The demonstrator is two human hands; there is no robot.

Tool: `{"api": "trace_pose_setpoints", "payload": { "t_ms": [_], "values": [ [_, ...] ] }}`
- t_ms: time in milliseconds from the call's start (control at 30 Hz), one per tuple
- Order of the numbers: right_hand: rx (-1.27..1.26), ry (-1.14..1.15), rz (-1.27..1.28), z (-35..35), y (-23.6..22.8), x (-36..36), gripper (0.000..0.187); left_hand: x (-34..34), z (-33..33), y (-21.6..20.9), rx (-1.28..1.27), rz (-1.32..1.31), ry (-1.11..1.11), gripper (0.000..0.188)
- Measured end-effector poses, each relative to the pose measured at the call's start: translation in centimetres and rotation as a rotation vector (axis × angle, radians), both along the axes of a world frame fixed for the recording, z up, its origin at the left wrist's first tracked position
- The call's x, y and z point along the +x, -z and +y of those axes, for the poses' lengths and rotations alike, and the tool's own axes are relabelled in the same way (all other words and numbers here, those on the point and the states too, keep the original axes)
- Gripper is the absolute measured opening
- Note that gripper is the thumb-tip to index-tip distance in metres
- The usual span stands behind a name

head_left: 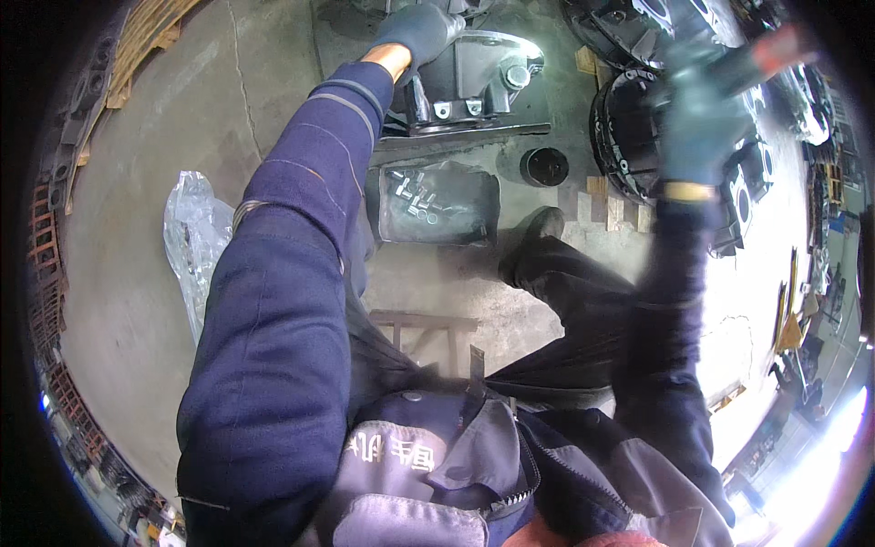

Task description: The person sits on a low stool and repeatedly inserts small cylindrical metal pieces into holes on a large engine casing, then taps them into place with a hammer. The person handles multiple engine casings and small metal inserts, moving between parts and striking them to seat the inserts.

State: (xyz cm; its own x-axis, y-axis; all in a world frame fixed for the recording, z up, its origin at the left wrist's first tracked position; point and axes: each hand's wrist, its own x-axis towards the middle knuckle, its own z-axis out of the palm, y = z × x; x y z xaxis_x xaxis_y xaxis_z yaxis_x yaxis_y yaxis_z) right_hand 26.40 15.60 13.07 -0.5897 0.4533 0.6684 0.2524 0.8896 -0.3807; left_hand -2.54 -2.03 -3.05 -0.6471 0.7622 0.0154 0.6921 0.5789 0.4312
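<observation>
My left hand [417, 38], in a dark grey glove, is closed at the top left of a grey metal casting [465, 77]. What its fingers hold, if anything, is hidden. The casting has a round port on its right side and bolt lugs along its lower edge, and stands by a dark flat bar [465, 139]. Raised at the right, my gloved right hand [700, 123] is smeared by motion. It grips a dark bar-shaped tool with a red part [770, 55], whose exact kind is too blurred to tell.
A metal tray [437, 228] with several small shiny cylindrical parts sits below the casting, beside a dark round can [545, 167]. More castings [624, 128] stand at the right among wood blocks [615, 214]. Clear plastic wrap [196, 237] lies left. A low frame [424, 321] is between my legs.
</observation>
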Motion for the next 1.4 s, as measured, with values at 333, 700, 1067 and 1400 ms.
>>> {"api": "trace_pose_setpoints", "payload": {
  "t_ms": [333, 700, 1067, 1400],
  "values": [
    [-0.841, 0.089, -0.614, -4.4, 15.0, 8.6, 0.033, 1.3, 0.3, -1.4, -0.045, 0.001, -0.019, 0.054],
    [-2.202, -0.125, -0.489, -21.1, 43.0, 14.6, 0.022, 1.0, 0.3, -2.3, -0.09, -0.073, -0.073, 0.053],
    [-0.305, 0.066, -0.067, -6.5, 21.8, -1.0, 0.055, -0.1, 0.6, -0.1, -0.099, 0.005, -0.042, 0.057],
    [-0.447, -0.16, -0.129, -0.7, 14.7, -6.0, 0.046, 0.8, 0.3, -1.1, -0.091, -0.044, -0.077, 0.055]
  ]
}}
